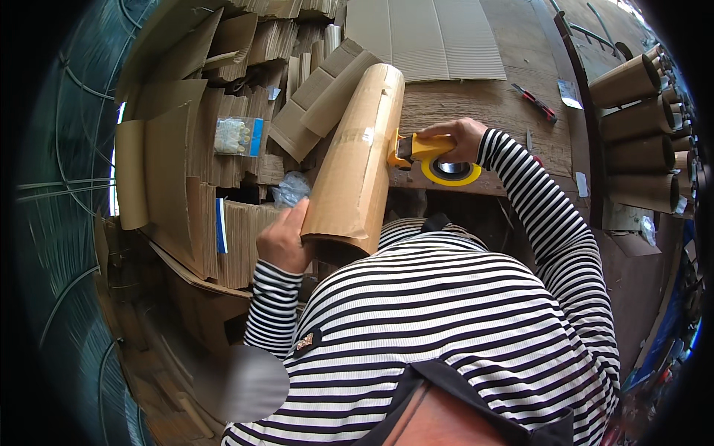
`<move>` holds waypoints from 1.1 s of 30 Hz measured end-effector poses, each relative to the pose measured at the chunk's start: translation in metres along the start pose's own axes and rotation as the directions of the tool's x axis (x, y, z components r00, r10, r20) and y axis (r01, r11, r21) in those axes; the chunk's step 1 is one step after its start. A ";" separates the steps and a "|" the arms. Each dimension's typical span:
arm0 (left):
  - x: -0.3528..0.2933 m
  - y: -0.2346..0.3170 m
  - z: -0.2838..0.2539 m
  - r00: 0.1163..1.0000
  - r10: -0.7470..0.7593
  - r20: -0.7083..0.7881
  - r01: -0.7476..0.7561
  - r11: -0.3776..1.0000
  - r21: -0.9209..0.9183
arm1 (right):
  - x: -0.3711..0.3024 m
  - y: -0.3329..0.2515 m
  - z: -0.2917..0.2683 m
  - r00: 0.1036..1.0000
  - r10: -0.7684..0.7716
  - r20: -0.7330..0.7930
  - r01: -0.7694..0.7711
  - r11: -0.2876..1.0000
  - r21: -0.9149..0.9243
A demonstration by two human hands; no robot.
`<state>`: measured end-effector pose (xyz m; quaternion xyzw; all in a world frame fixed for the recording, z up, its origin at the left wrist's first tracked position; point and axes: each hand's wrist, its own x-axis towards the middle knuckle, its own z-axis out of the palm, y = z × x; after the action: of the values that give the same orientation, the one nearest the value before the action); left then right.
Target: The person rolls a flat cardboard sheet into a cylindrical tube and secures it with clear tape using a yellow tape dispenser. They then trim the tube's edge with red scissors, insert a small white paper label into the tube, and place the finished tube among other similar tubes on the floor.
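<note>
Tube (349, 167): is slanting between the hands, its open near end facing the striped shirt (446, 297).
Left hand (286, 236): is gripping the tube's near end, on its left side.
Right hand (462, 139): is holding the yellow dispenser (439, 147), fingers wrapped round it.
Dispenser's head: is sitting against the tube's right side; whether tape is sticking there, I cannot tell.
Steadying: the left hand is best bracing firmly without denting the cardboard.
Taping: good work likely means keeping the dispenser square, the strip taut, and pressing it flat against wrinkles.
Cutting edge: fingers are safest staying behind it.
Knife (534, 102): is lying well apart on the table (439, 108).
</note>
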<state>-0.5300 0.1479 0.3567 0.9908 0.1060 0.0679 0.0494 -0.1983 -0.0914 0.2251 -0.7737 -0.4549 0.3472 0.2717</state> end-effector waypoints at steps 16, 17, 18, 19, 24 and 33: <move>-0.087 -0.050 0.076 0.938 -0.347 -0.014 0.323 0.887 -0.330 | 0.029 -0.054 0.049 0.951 0.128 0.283 -0.017 0.932 -0.363; -0.090 -0.048 0.076 0.934 -0.358 -0.011 0.334 0.882 -0.333 | 0.041 -0.065 0.041 0.951 0.135 0.279 -0.026 0.932 -0.363; -0.088 -0.050 0.077 0.931 -0.364 -0.010 0.338 0.876 -0.343 | 0.056 -0.072 0.029 0.924 0.157 0.349 -0.008 0.920 -0.391; -0.084 -0.051 0.078 0.927 -0.376 -0.002 0.348 0.860 -0.373 | 0.068 -0.078 0.019 0.893 0.184 0.411 0.006 0.909 -0.418; -0.106 -0.080 0.097 0.849 -0.529 0.003 0.482 0.771 -0.418 | 0.059 -0.046 0.063 0.917 0.247 0.314 -0.074 0.879 -0.472; 0.015 -0.071 0.009 0.911 -0.413 0.016 0.380 0.822 -0.424 | 0.086 -0.031 0.057 0.823 0.341 -0.454 0.285 0.444 0.850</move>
<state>-0.5290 0.2194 0.3416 0.9098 0.2944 0.1149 0.2690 -0.2297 0.0048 0.1880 -0.5839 -0.0848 0.2911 0.7531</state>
